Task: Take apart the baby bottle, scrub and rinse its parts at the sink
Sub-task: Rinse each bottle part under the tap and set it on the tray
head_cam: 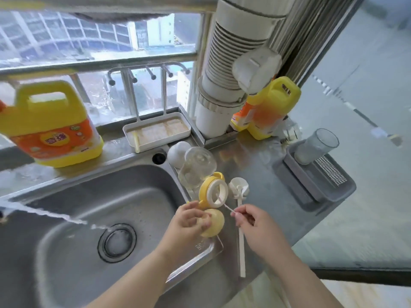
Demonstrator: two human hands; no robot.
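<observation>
While the baby bottle (196,167) lies on its side on the steel desk (251,165) just right of the sink (89,210), its parts are spread around it: the yellow handled collar (212,192) with its white ring sits at the bottle's mouth, a white rounded piece (178,153) lies behind the bottle, and a yellow dome cap (213,222) is held in the left hand (189,221), whose fingers curl round it. The right hand (253,221) pinches a thin straw-like piece (226,207) between thumb and fingertips, its far end reaching into the collar's ring.

My judgement: the thin piece is light and probably wet, so it could slip from the pinch and drop toward the sink drain (117,242). The bottle, lying round-sided near the sink's edge, may roll in if nudged.

Counted: one bottle, one collar, one cap, one thin piece, one white long-handled brush (241,241) on the desk, two yellow detergent jugs (51,125), one grey rack (315,181) holding one clear cup (315,145), and one white tray (158,131) by the window.
</observation>
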